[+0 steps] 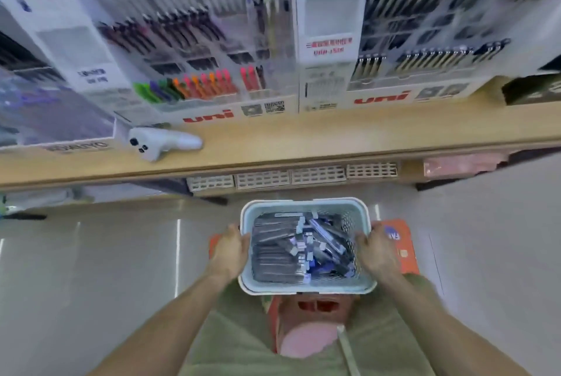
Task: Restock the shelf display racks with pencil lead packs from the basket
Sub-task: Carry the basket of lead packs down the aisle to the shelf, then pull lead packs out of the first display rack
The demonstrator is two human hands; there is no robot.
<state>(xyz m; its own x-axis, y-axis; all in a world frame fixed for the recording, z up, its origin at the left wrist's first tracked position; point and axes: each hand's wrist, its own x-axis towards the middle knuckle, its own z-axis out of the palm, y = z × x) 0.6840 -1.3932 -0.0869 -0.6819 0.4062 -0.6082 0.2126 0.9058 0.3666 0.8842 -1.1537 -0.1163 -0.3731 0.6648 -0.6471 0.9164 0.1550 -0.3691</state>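
Both arms reach forward. The left hand [231, 249] grips the basket [306, 286] at nine o'clock. The right hand [379, 251] grips it at three o'clock, pencil lead packs [282, 254] inside.

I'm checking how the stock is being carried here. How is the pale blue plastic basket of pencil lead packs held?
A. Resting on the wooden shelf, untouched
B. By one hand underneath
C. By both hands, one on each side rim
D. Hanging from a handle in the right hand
C: the left hand and right hand each grip an opposite side rim of the pale blue plastic basket, in front of the person.
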